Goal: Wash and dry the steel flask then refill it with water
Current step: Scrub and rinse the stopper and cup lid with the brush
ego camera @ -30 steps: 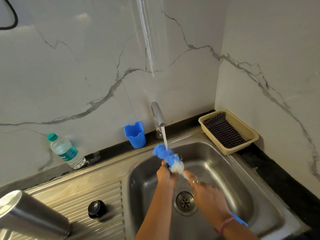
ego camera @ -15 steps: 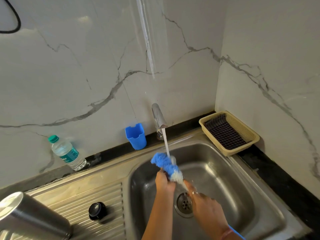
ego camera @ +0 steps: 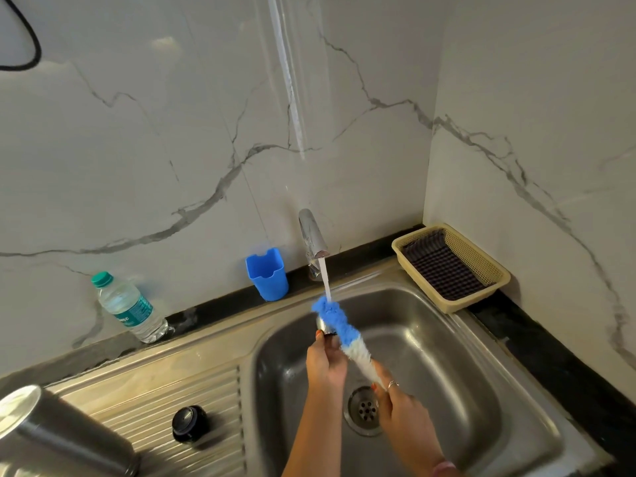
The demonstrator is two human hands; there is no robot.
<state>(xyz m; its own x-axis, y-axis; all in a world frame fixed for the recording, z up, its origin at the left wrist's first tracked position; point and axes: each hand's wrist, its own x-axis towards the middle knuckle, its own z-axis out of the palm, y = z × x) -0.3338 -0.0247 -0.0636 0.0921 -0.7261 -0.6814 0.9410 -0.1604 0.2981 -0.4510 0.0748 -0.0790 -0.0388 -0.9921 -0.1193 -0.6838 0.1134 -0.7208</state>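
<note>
Still mid-wash, by the look of it. At seven o'clock the large steel flask (ego camera: 51,438) lies on the ribbed drainboard (ego camera: 155,401), its round black cap (ego camera: 190,423) beside it at six, so drying and refilling remain. Centrally, over the steel sink basin (ego camera: 447,356), the right hand (ego camera: 401,413) grips the blue-and-white bottle brush (ego camera: 340,328) under the running tap (ego camera: 312,235); the left hand (ego camera: 325,364) pinches a small shiny metal piece (ego camera: 324,326), probably a flask part.

Open basin (ego camera: 447,356) right of the hands (ego camera: 361,383); tap (ego camera: 311,235) and blue cup (ego camera: 266,273) crowd the back rim.
</note>
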